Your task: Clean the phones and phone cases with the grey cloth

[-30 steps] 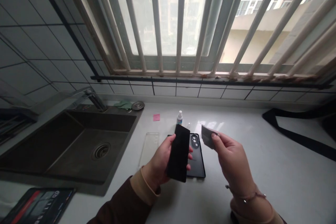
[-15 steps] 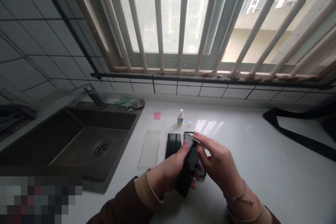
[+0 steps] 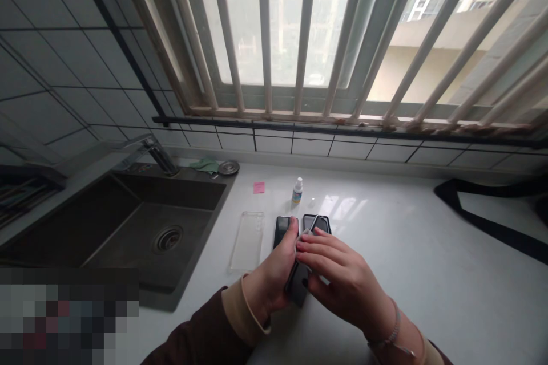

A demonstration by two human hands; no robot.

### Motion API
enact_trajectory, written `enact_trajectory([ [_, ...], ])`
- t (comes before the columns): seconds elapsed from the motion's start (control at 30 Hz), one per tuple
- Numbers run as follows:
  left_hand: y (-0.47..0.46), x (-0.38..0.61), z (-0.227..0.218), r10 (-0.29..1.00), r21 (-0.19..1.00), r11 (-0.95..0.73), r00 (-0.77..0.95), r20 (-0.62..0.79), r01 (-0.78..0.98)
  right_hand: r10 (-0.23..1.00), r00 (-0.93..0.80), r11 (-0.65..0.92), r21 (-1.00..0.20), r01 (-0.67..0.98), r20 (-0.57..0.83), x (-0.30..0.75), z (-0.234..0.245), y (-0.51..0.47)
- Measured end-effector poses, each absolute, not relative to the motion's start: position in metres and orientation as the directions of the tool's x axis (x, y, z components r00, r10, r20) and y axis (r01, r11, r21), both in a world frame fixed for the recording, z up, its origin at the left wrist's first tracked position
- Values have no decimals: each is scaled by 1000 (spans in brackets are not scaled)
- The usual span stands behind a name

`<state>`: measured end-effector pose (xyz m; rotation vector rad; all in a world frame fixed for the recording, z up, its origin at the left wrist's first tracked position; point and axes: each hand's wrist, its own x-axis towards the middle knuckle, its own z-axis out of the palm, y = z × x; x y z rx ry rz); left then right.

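Observation:
My left hand (image 3: 269,282) grips a dark phone (image 3: 298,285) tilted on its edge, low over the counter. My right hand (image 3: 346,276) lies across the phone's top, its fingers pinching a pale grey wipe (image 3: 303,238) against the phone's edge. Just beyond my hands, a black phone (image 3: 281,230) lies flat, partly hidden by my left thumb. Beside it lies another black phone or case (image 3: 317,223), mostly hidden by my right fingers. A clear phone case (image 3: 247,242) lies left of them.
A small white bottle (image 3: 297,190) and a pink sticky note (image 3: 259,187) stand on the white counter (image 3: 398,274). A dark sink (image 3: 158,225) with a faucet (image 3: 160,157) lies left. A black strap (image 3: 483,217) lies right, below a barred window (image 3: 274,28).
My hands have come together over the held phone, with my right hand moving left onto it. The black phone on the counter now shows fully past my left hand.

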<state>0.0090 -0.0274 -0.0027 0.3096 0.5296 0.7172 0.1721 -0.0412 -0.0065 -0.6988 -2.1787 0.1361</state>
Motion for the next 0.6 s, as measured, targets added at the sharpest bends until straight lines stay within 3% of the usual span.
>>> enact_trajectory([
  [0.37, -28, 5, -2, 716, 392, 696, 536, -448, -602, 461, -535, 881, -291, 374, 708, 158, 9, -55],
  [0.6, -27, 10, 4, 779, 484, 575, 260, -571, -660, 443, -537, 890, -278, 362, 718, 153, 7, -58],
])
